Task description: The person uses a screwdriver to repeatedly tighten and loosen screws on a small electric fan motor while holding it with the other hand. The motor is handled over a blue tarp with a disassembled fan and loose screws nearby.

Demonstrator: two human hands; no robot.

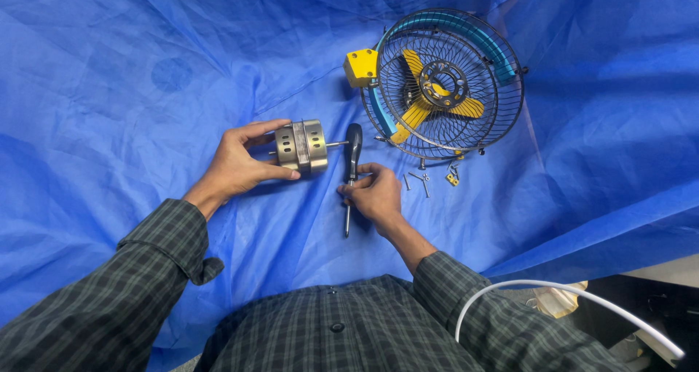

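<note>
Left hand [237,167]: fingers [261,129] and thumb curled around a small cylindrical metal motor [302,146], gripping its casing from the near end; the motor lies on its side, its thin shaft pointing away from the palm toward the right hand. Right hand [377,194]: fingers [364,169] closed on a screwdriver [352,169], held near where the black handle meets the shank; the handle rises beyond the fingers and ends just beside the tip of the motor shaft, while the metal blade runs back toward the person, below the knuckles. Just to the outer side of the right hand lie several loose screws [417,181] and a small yellow clip [453,178]. Beyond these, farther from the fingers, rests a round wire fan guard [445,82] with a blue rim, a yellow three-blade rotor [435,95] inside it and a yellow box [362,67] fixed at its edge. All of this lies on a creased blue sheet [145,88] covering the worktop. Both forearms wear dark plaid sleeves [138,270]; a white cable [568,299] arcs near the right elbow.
</note>
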